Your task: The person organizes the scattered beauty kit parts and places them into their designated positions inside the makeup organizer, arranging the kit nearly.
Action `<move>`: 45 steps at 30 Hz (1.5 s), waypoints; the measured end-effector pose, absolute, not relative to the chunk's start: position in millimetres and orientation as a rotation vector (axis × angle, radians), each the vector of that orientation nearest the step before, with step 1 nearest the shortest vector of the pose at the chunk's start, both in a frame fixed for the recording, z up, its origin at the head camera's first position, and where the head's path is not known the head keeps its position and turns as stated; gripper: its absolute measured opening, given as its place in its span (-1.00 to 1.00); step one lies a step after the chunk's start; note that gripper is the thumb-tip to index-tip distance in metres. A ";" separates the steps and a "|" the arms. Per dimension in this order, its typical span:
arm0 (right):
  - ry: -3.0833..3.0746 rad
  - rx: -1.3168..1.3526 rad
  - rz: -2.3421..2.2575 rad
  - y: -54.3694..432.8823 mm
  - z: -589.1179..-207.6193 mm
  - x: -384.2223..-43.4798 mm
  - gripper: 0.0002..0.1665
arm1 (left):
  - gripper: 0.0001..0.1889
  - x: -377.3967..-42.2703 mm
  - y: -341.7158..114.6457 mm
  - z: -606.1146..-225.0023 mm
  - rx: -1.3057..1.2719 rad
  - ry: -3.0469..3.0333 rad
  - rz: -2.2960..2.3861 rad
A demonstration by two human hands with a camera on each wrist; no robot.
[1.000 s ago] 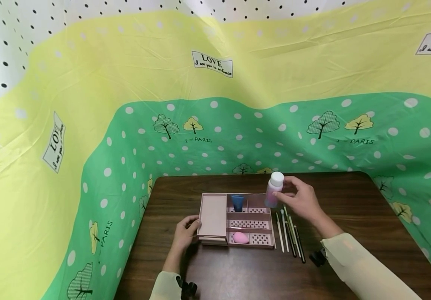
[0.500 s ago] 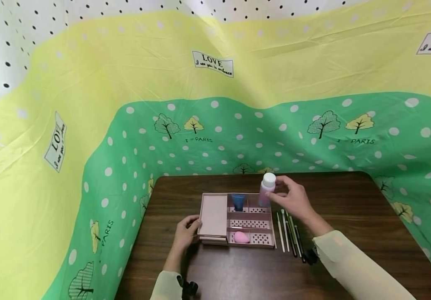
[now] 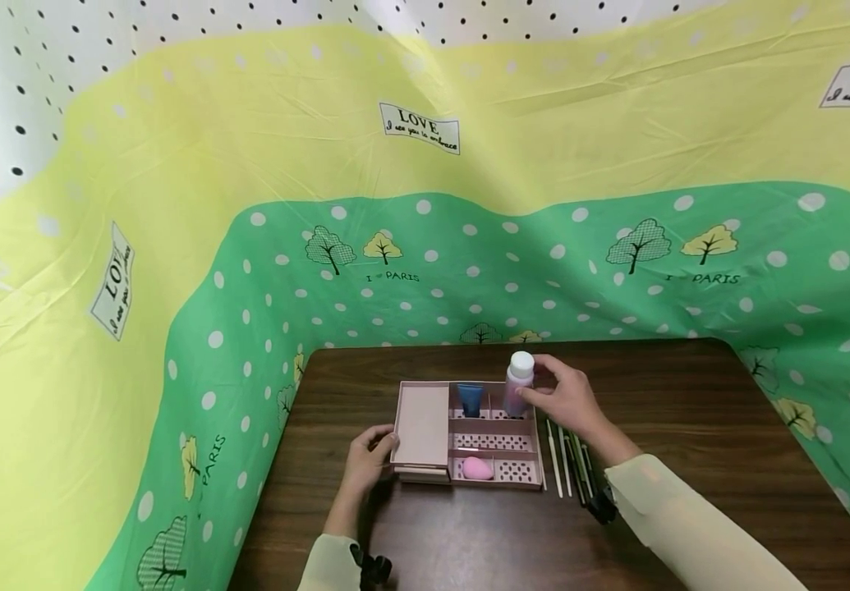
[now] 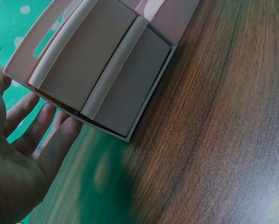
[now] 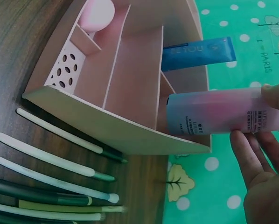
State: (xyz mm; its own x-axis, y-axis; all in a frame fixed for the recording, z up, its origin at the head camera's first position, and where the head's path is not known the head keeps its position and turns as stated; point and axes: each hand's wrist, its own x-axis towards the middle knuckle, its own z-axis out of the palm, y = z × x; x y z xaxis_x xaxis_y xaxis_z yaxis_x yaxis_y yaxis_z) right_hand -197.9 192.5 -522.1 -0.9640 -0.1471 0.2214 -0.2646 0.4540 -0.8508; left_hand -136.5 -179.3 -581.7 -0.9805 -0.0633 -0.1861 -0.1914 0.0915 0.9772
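A pink storage box [image 3: 421, 423] stands on the table, with drawers at its left end and divided compartments at its right. My left hand [image 3: 367, 460] rests against its left side, thumb and fingers touching the wall, as the left wrist view shows. With thumb and fingers my right hand [image 3: 567, 400] holds a bottle [image 3: 518, 386] with a white cap and a pink-to-blue body. It is upright, its lower end inside the back right compartment. Beside it, in the neighbouring compartment, a blue tube [image 5: 200, 54] stands on end. A pink makeup sponge [image 3: 477, 469] lies in a front compartment.
Several makeup brushes [image 3: 556, 460] lie side by side on the wooden table [image 3: 469, 533], right of the box and under my right forearm. A patterned green and yellow cloth [image 3: 425, 246] hangs round the table's back and sides.
My right hand has carried the bottle left and down, from over the box's right edge into the back right compartment. The left hand stays at the box's side.
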 end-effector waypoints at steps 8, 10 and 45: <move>-2.602 0.357 1.506 187.8 -532.5 -199.8 -0.38 | -0.64 -136.7 -181.3 -584.7 -0.272 2.209 2.059; -2.608 0.360 1.497 186.5 -535.2 -200.4 -0.38 | -0.64 -138.7 -182.1 -588.6 -0.270 2.209 2.057; -2.738 0.367 1.311 170.1 -557.3 -199.2 -0.42 | -0.64 -149.3 -185.4 -618.4 -0.268 2.271 2.045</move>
